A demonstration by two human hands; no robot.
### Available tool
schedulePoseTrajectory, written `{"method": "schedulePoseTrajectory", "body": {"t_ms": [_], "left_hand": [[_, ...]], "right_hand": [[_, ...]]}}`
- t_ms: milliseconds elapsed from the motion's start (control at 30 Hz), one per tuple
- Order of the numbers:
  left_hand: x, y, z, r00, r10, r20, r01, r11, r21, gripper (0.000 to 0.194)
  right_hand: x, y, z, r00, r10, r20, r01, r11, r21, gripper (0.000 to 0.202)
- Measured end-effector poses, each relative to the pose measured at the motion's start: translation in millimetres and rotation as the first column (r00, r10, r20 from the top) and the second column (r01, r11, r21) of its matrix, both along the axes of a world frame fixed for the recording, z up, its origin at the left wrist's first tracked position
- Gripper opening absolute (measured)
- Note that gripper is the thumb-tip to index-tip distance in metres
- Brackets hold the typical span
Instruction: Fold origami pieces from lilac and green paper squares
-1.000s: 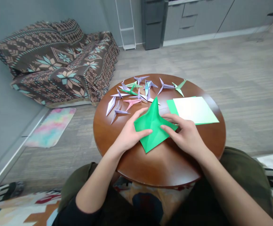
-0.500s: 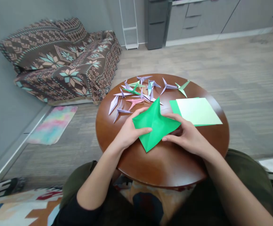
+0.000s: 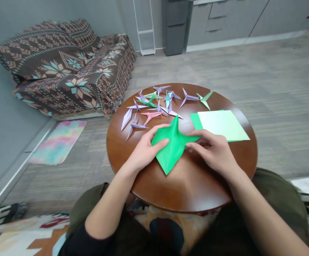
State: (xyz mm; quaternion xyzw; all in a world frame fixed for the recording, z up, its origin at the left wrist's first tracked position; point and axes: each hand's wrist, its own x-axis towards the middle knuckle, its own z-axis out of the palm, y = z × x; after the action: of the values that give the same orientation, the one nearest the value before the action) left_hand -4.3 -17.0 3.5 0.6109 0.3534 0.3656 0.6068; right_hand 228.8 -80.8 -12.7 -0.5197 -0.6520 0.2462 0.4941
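Observation:
A bright green sheet of origami paper (image 3: 170, 151), creased and bent along its folds, is held just over the near half of the round table. My left hand (image 3: 150, 145) grips its left side, thumb on top and fingers behind. At the right corner, my right hand (image 3: 213, 147) pinches the paper between thumb and fingers. The paper's far corner stands up in a point, and its near corner points toward me. Beyond it lie several folded paper cranes, among them a pink one (image 3: 151, 115), a green one (image 3: 150, 102) and a light green one (image 3: 204, 99).
The brown round table (image 3: 181, 195) stands before my knees. Pale green sheets (image 3: 222, 124) lie over a darker green sheet (image 3: 196, 121) at its right. A patterned sofa (image 3: 74, 71) and a pastel mat (image 3: 59, 142) are to the left, grey cabinets (image 3: 229, 21) at the back.
My right hand has closed from a loose hold into a pinch on the right corner, which is now bent in more. The paper has buckled along its middle crease.

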Motion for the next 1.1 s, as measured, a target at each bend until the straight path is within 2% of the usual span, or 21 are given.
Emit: {"method": "schedulePoseTrajectory", "body": {"t_ms": [100, 200, 267, 367, 400, 467, 633, 833, 967, 1100], "left_hand": [[2.9, -0.9, -2.3, 0.985, 0.087, 0.147, -0.058, 0.981, -0.185, 0.057], [4.5, -1.7, 1.4, 0.940, 0.190, 0.283, -0.087, 0.936, -0.341, 0.047], [4.9, -3.2, 6.1, 0.907, 0.189, 0.376, -0.014, 0.906, -0.423, 0.043], [6.0, -7.3, 11.6, 0.869, 0.090, 0.486, 0.196, 0.840, -0.505, 0.047], [6.7, -8.9, 12.3, 0.864, 0.061, 0.499, 0.243, 0.819, -0.520, 0.049], [8.7, -12.0, 12.3, 0.871, 0.041, 0.490, 0.264, 0.801, -0.536, 0.055], [14.3, -16.9, 10.2, 0.898, 0.093, 0.430, 0.178, 0.817, -0.549, 0.065], [19.5, -18.3, 9.5, 0.905, 0.137, 0.403, 0.121, 0.825, -0.553, 0.062], [21.0, -17.6, 7.7, 0.895, 0.193, 0.401, 0.083, 0.813, -0.576, 0.060], [20.7, -16.6, 5.4, 0.889, 0.198, 0.413, 0.094, 0.803, -0.588, 0.055]], "right_hand": [[-0.6, -1.3, 2.8, 0.999, -0.052, 0.003, 0.051, 0.997, 0.062, 0.014], [-0.9, -3.4, 4.6, 0.995, -0.098, 0.014, 0.095, 0.987, 0.132, 0.014], [-1.2, -4.9, 4.6, 0.994, -0.112, 0.018, 0.107, 0.980, 0.168, 0.016], [-1.9, -6.8, 4.1, 0.993, -0.114, 0.017, 0.108, 0.972, 0.211, 0.019], [-2.1, -7.2, 4.3, 0.994, -0.111, 0.017, 0.104, 0.969, 0.222, 0.020], [-2.7, -7.8, 5.6, 0.994, -0.108, 0.023, 0.100, 0.965, 0.241, 0.023], [-4.5, -8.5, 11.2, 0.990, -0.112, 0.080, 0.090, 0.968, 0.235, 0.026], [-6.2, -9.3, 10.2, 0.991, -0.092, 0.101, 0.073, 0.982, 0.172, 0.031], [-7.2, -9.1, 8.1, 0.993, -0.079, 0.084, 0.062, 0.982, 0.180, 0.036], [-8.3, -9.0, 6.8, 0.994, -0.075, 0.074, 0.061, 0.983, 0.171, 0.039]]}}
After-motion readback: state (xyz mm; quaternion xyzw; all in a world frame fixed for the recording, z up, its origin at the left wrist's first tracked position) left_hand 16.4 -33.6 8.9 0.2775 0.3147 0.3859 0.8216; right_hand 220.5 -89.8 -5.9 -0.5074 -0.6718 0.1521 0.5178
